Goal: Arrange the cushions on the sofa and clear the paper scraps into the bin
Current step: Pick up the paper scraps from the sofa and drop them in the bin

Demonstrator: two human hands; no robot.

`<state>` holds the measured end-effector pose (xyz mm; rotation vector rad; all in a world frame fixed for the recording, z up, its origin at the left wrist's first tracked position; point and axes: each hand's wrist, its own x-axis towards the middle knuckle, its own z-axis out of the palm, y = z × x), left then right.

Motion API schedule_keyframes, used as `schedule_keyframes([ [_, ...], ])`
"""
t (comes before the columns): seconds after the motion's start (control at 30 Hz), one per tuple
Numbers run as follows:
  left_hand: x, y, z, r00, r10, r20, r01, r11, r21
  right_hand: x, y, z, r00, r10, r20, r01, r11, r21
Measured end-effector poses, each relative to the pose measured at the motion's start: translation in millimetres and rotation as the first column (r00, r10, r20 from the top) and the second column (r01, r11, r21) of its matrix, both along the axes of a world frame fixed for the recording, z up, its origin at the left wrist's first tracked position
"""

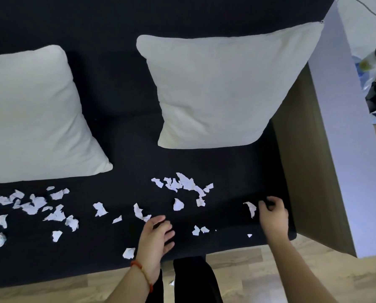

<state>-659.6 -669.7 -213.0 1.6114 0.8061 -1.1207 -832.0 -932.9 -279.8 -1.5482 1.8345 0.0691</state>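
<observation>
1. The step in hand, I judge, is clearing the paper scraps [183,184]; both cushions [224,88] already lean on the sofa [121,149] back.
2. The scraps lie along the sofa's front edge. The right hand [272,213], fingers curled, holds nothing I can see, beside a scrap at the sofa's right end.
3. The left hand [155,237] hovers loosely open and empty.
4. Next: pinch each scrap. No bin is visible.
5. No writing is readable.

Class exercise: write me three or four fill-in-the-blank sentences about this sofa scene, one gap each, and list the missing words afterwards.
1. The number of white cushions standing on the sofa is ____.
2. Torn scraps of ____ lie scattered over the seat.
3. A beaded bracelet is worn on the ____ wrist.
4. The floor looks made of ____.

Missing words: two; paper; left; wood
</observation>
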Motion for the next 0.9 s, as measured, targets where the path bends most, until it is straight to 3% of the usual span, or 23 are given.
schedule_keyframes([
  [0.07,4,-7,-5,0.999,0.011,-0.034,-0.012,0.999,-0.041,-1,3,-7,1.0,-0.001,0.011,0.0,0.997,0.08],
  [0.27,21,-30,-26,0.994,0.027,-0.103,-0.035,0.997,-0.069,55,49,-7,0.982,0.07,0.176,-0.091,0.989,0.116],
  [0.43,38,-35,-33,0.994,-0.071,-0.085,0.063,0.994,-0.094,100,91,-7,0.959,0.147,0.243,-0.193,0.965,0.178],
  [0.6,41,-38,-35,0.989,-0.143,0.037,0.145,0.988,-0.047,114,110,0,0.907,0.231,0.353,-0.333,0.906,0.262],
  [0.7,53,-36,-39,0.962,-0.071,0.264,0.063,0.997,0.038,111,93,7,0.919,0.224,0.324,-0.281,0.949,0.14],
  [0.77,65,-32,-43,0.901,-0.18,0.395,0.139,0.982,0.131,109,75,7,0.934,0.245,0.261,-0.261,0.965,0.027],
  [0.9,85,-36,-55,0.866,-0.316,0.387,0.269,0.948,0.171,121,58,-1,0.939,0.292,0.18,-0.304,0.952,0.042],
])
